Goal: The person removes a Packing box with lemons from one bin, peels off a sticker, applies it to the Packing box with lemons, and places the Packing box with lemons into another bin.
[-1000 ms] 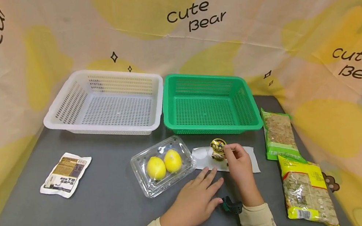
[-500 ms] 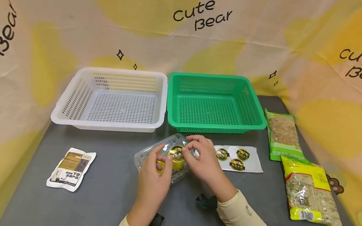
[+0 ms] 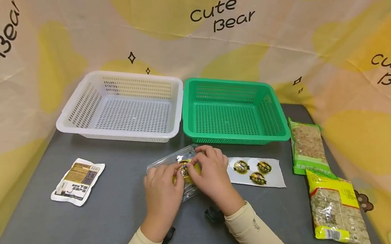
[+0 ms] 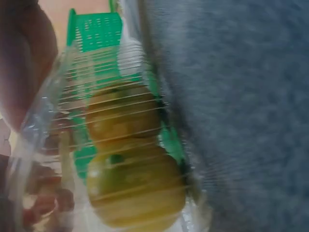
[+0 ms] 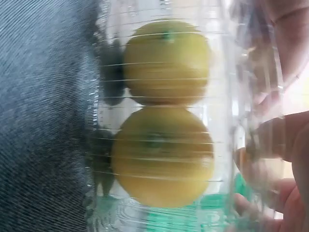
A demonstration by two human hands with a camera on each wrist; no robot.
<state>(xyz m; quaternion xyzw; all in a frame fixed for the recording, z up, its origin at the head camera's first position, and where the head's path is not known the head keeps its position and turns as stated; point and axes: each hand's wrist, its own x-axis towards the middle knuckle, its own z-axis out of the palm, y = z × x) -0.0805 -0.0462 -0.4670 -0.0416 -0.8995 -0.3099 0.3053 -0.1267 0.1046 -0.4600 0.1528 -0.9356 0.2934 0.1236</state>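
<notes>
In the head view, a clear plastic clamshell box (image 3: 190, 194) lies mostly under both hands. Two round yellow fruits, lemon-like from above, sit inside; in the wrist views one fruit (image 4: 135, 188) and another fruit (image 5: 166, 63) show through the ribbed clear wall. A round black-and-gold sticker (image 3: 184, 168) is at the lid's top. My left hand (image 3: 162, 187) pinches its left edge with thumb and index finger, and my right hand (image 3: 212, 172) pinches its right edge. Whether it is stuck down cannot be told. To the right lies a white sheet (image 3: 276, 177) bearing three similar stickers.
Behind stand a white basket (image 3: 121, 134) and a green basket (image 3: 236, 137), side by side. A white pouch (image 3: 78, 182) lies left. At the right edge are a green-trimmed packet (image 3: 308, 148) and a yellow-trimmed packet (image 3: 336, 206). A patterned cloth hangs around the grey table (image 3: 96, 232).
My right hand took the sticker from the sheet and carried it left over the box. My left hand moved over too and took its other edge. Both hands have since lowered it to the lid.
</notes>
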